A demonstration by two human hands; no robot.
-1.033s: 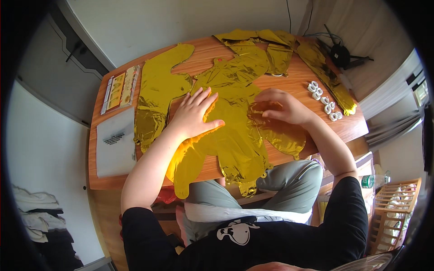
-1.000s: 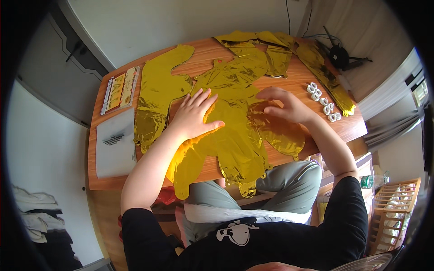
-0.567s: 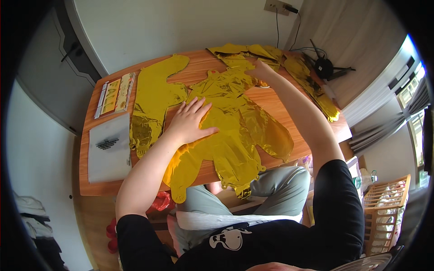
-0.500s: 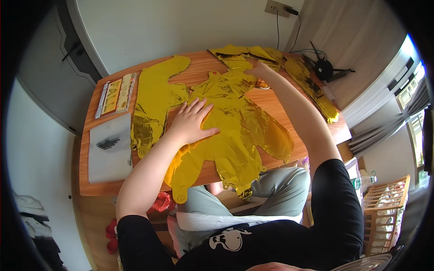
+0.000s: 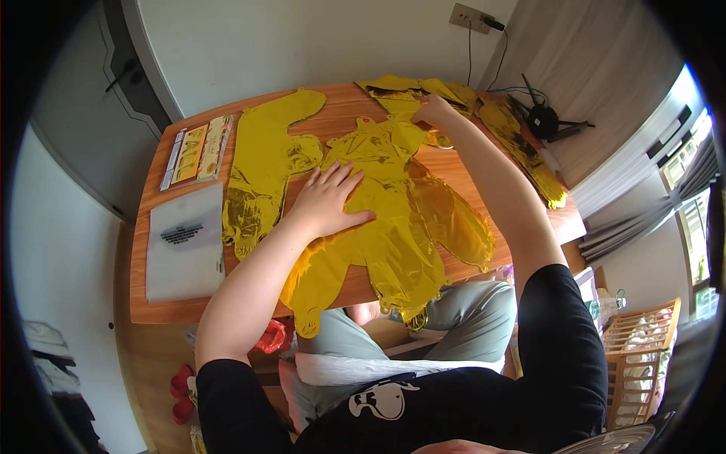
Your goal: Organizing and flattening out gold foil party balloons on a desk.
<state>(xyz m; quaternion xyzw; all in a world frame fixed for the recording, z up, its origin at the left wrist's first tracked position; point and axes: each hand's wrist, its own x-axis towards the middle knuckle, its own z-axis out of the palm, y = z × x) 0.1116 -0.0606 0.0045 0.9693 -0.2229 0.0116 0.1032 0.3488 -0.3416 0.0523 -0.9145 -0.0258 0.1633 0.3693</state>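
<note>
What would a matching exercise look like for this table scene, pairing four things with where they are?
Things:
1. left hand
2. right hand
3. frosted plastic bag
4. black stand with cable

Places:
A. at the far edge of the table, on the gold foil pile there
B. near the table's left front corner
C. flat on the gold foil balloon in the middle
D. beyond the table's far right corner

Pairs: 1-C, 2-A, 3-B, 4-D. The wooden table shows bare between the foil pieces.
</note>
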